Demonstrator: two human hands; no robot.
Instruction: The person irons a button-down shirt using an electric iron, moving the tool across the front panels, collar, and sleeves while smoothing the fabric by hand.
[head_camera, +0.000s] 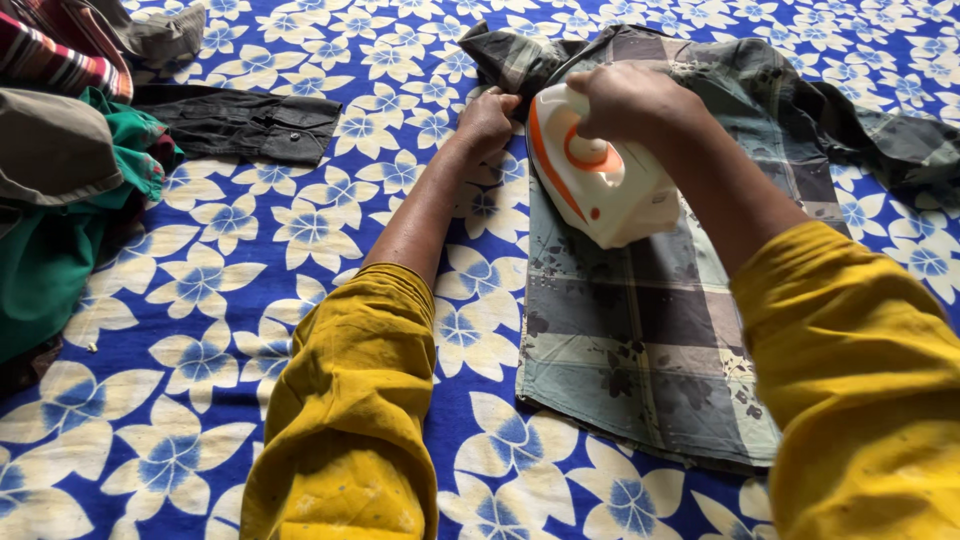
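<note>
Yellow rolled-up sleeves (345, 420) fill the foreground over a blue sheet printed with cream flowers (200, 300). At far left lies a heap of green and striped clothes (60, 170), with a black folded garment (240, 125) beside it. Left hand (488, 120) pinches the edge of a grey-green checked shirt (640, 340). Right hand (625, 100) is clamped on a white and orange plastic iron (600, 180), standing on that shirt.

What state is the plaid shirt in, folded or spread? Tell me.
Partly spread: the plaid shirt lies flat under the iron, but is bunched beyond the left hand.
</note>
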